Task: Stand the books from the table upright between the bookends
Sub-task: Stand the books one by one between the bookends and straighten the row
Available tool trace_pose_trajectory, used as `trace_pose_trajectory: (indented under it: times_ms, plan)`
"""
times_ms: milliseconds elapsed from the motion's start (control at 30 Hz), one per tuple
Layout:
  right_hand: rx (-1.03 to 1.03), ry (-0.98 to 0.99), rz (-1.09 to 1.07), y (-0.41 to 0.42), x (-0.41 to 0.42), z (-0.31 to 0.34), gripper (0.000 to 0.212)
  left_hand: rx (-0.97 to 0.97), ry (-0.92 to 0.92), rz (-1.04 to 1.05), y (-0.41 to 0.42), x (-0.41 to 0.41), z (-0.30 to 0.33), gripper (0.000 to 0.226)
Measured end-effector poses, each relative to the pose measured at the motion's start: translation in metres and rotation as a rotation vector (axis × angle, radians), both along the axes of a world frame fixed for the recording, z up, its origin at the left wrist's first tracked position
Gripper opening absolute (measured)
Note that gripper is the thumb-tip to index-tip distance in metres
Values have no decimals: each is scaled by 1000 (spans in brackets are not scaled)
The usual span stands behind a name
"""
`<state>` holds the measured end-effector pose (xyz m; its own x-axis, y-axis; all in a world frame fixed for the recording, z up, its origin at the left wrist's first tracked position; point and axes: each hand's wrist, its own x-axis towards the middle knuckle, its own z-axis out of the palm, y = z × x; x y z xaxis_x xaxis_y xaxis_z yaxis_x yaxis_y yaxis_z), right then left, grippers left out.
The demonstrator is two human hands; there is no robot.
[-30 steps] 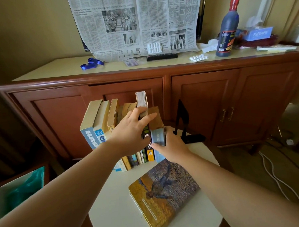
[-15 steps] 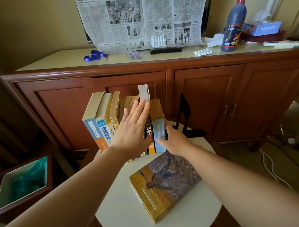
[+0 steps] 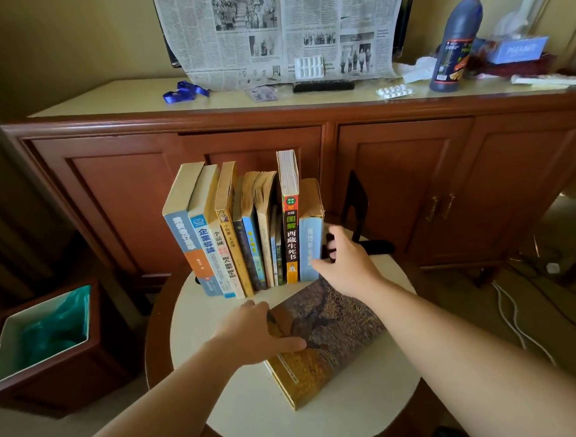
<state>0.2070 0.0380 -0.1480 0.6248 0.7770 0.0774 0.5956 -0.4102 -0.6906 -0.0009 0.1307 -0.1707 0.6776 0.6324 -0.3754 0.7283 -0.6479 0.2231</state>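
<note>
Left hand (image 3: 252, 335) flat on lying book (image 3: 331, 338), right hand (image 3: 345, 265) against upright books (image 3: 247, 233)

The round desk (image 3: 242, 418) has a smooth, matt cream top. The upright books (image 3: 247, 233) are paper, several with yellowed, rough page edges; the pale blue one (image 3: 311, 247) has a frayed spine top. The flat book (image 3: 325, 339) has a slightly glossy printed cover. The bookend (image 3: 357, 202) looks like matt black metal. The cabinet (image 3: 394, 180) is polished reddish wood.
</note>
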Motion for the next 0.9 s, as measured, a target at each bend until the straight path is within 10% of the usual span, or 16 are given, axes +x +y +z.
trace_pose_trajectory:
  times_ms: [200,533,900]
  plan:
    - [-243,-45,-87,-51,-13,-51,68,-254,6,153,-4,9,1,108]
    - [-137,-132,-82,-78,-12,-61,69,-480,126,205,-28,21,12,84]
    - [74,-36,-173,-86,-15,-62,50,-1012,-145,513,-25,8,24,40]
